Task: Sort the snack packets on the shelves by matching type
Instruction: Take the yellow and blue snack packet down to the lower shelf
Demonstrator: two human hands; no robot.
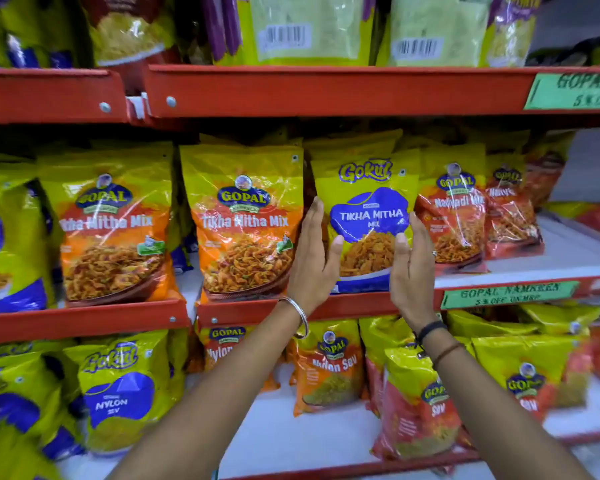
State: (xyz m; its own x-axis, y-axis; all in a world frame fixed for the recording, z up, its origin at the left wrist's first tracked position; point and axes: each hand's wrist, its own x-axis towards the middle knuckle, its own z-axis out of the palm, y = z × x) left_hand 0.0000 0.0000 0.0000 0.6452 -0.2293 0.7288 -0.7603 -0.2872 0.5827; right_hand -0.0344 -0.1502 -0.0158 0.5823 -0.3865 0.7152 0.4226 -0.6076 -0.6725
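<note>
A yellow-and-blue Gokul Tikha Mitha Mix packet (366,202) stands upright on the middle shelf (243,311). My left hand (314,258) grips its left edge and my right hand (411,265) grips its right edge, thumbs on the front. To its left stand two orange Gopal Tikha Mitha Mix packets (245,220), the second (113,223) further left. To its right stand red Gopal Nadiyadi Mix packets (456,213).
Blue Gokul packets (4,237) fill the far left. The lower shelf holds a Gokul Nylon Sev packet (118,389), Gopal Nylon Sev packets (329,365) and red Gopal Sev packets (420,403). Green price labels (506,294) hang on the red shelf lips. Bare white shelf shows at right (575,251).
</note>
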